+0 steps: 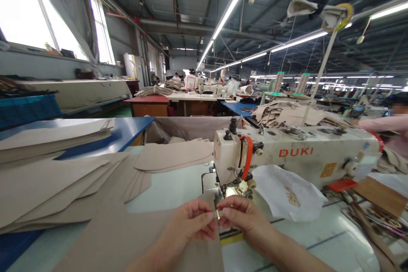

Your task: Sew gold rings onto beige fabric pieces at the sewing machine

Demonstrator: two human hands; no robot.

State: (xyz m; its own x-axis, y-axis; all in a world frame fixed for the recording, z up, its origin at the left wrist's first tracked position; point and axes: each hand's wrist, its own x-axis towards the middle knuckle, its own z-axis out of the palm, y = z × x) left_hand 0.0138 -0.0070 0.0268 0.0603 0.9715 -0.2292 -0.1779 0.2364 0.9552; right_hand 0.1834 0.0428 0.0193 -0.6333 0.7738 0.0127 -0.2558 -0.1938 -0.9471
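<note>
Workshop, strip-lit; pale green tabletop, clock read from the hands. Left hand, right hand: fingertips pinched on one small glinting piece between them, at centre. Beige panel: below, towards eight. Sewing machine, lettered DUKI: one o'clock. Translucent bag, gold-coloured bits: two. Stacked panels: nine.

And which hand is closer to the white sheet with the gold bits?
The right. The right hand is just left of the sheet; the left hand is farther left, past the right one.
</note>
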